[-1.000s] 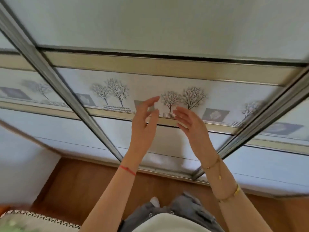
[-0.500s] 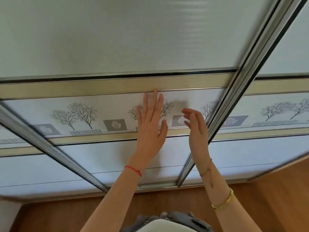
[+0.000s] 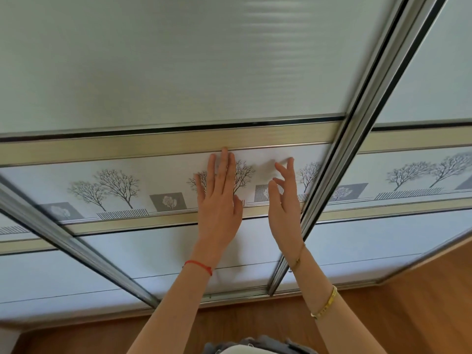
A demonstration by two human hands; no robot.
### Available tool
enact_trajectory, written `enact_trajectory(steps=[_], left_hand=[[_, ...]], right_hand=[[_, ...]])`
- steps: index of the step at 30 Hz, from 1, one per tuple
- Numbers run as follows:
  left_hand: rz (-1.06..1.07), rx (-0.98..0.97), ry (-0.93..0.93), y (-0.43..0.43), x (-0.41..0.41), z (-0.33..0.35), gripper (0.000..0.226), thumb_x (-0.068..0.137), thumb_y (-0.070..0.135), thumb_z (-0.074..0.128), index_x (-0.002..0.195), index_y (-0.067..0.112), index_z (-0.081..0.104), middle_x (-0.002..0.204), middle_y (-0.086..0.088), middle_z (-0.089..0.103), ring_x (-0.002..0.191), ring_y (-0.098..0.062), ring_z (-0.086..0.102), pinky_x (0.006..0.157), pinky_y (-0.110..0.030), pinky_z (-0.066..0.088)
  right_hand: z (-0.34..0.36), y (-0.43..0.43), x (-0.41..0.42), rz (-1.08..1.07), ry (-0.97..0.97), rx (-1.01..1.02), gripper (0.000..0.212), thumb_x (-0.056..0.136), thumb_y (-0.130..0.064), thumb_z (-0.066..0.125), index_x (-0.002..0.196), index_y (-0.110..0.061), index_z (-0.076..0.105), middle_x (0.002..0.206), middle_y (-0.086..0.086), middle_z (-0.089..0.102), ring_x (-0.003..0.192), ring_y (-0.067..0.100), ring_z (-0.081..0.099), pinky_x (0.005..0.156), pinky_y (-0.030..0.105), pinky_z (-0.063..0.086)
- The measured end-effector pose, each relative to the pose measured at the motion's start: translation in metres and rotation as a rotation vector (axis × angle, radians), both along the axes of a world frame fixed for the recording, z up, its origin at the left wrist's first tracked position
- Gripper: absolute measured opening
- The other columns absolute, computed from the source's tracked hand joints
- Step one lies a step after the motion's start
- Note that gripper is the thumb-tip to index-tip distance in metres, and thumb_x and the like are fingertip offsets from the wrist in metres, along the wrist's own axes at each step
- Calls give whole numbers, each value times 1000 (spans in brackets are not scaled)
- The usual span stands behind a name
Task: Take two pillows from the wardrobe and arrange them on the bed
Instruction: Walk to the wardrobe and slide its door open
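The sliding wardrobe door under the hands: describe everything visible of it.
The wardrobe door is shut, with pale frosted panels, a brushed gold band and a white strip printed with bare trees, framed by metal stiles. The left hand lies flat on the tree strip; the right hand is open near the right stile, contact unclear.

Wardrobe point(image 3: 178, 72) interior hidden behind closed doors

No readable text anywhere (wardrobe door point(image 3: 153, 195) bears tree prints only).
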State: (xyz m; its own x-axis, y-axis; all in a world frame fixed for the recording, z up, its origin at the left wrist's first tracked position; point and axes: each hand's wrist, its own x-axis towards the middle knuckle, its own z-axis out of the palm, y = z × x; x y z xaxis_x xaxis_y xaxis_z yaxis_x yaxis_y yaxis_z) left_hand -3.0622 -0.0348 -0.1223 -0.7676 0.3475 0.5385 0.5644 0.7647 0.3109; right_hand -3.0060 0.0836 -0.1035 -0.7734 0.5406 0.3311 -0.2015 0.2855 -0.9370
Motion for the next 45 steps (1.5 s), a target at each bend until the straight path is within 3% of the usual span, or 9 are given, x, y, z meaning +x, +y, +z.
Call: enact_trajectory(steps=[3, 10, 13, 17, 24, 29, 34, 38, 45], left_hand=[[-1, -13, -13, -4, -1, 1, 90, 89, 7, 55, 163, 15, 4, 170, 5, -11, 158, -23, -5, 125, -57, 13], [13, -29, -21, -21, -6, 1, 93, 87, 3, 56, 163, 17, 4, 169, 7, -13, 158, -22, -8, 125, -55, 14], [27, -47, -15, -35, -10, 0, 95, 87, 3, 56, 163, 18, 2, 169, 8, -16, 158, -21, -10, 126, -56, 11], [92, -111, -13, -55, -16, -1, 99, 83, -3, 53, 163, 19, -1, 171, 3, -11, 158, -24, -9, 124, -60, 12], [252, -77, -59, -84, -14, 1, 96, 82, -4, 45, 163, 16, -2, 170, -2, -12, 157, -36, -9, 125, -58, 12], [402, -55, -164, -109, -14, 12, 90, 89, 1, 46, 162, 13, -6, 170, 0, -17, 156, -40, 0, 124, -55, 21], [424, 47, -206, -141, -18, 25, 87, 95, 3, 51, 161, 7, -5, 169, -5, -17, 156, -37, 9, 126, -46, 19], [400, 271, -212, -154, -11, 30, 72, 97, -1, 51, 160, 7, 17, 171, -8, -2, 146, -41, 33, 110, -46, 41], [276, 552, -267, -123, 22, 4, 48, 99, -2, 49, 145, 10, 51, 139, -10, 58, 123, -20, 57, 103, -39, 49]], right_hand=[[-2, -2, 0, 4, 12, 4, 46, 104, -17, 43, 137, -48, 34, 158, -11, 30, 120, 6, 51, 89, 3, 41], [-7, -10, -4, 68, 7, -1, 45, 103, -17, 43, 143, -36, 39, 146, -33, 37, 118, -1, 51, 89, 5, 42], [-3, -17, -3, 94, 13, -9, 51, 104, -17, 42, 134, -57, 34, 150, -19, 42, 116, -8, 49, 90, 5, 42], [-6, -20, -3, 182, -25, 5, 39, 104, -19, 42, 144, -20, 45, 144, -40, 33, 124, 0, 48, 99, 14, 43], [-3, -29, 1, 262, -35, 41, 41, 104, -19, 42, 145, -21, 43, 137, -41, 39, 122, -14, 43, 93, 1, 36], [-4, -32, 2, 236, -15, 62, 36, 103, -16, 44, 138, -21, 46, 138, 0, 52, 112, 12, 55, 98, 22, 48], [-4, -37, -8, 220, 23, 65, 31, 100, -14, 49, 131, -10, 46, 129, 7, 55, 115, 13, 57, 99, 19, 46], [-1, -47, -28, 272, -27, 86, 36, 99, -17, 52, 134, -9, 46, 119, -15, 53, 109, -6, 54, 95, 15, 46], [10, -93, -69, 487, -131, 134, 44, 99, -25, 53, 140, -13, 42, 139, 4, 49, 125, 14, 50, 110, 29, 42]])
